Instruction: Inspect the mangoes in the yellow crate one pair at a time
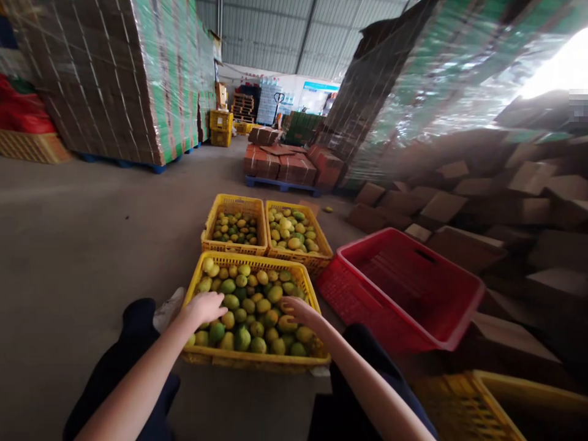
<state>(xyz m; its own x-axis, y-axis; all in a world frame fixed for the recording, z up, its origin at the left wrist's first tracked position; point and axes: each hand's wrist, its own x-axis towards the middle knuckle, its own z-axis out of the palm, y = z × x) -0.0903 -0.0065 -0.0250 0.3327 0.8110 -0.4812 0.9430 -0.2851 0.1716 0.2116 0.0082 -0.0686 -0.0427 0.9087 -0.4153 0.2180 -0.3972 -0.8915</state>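
A yellow plastic crate [250, 357] full of green and yellow lemons [242, 338] stands on the floor between my knees. Over its left side reaches my left hand [206, 307], fingers extended and just above or touching the fruit. On the opposite side, my right hand [299, 310] hovers over the lemons with its fingers apart. Neither hand shows a fruit in its grip. Directly behind sit two more yellow crates: the left one [211, 229] holds smaller, mostly greenish lemons, and the right one [327, 250] larger, yellower ones.
A red crate [367, 300] stands close on my right, with part of another yellow crate [489, 404] nearer me. Cardboard boxes [441, 208] lie heaped beyond it. Bundled cardboard rests on a blue pallet [282, 185] ahead. Tall wrapped stacks [169, 79] flank the aisle.
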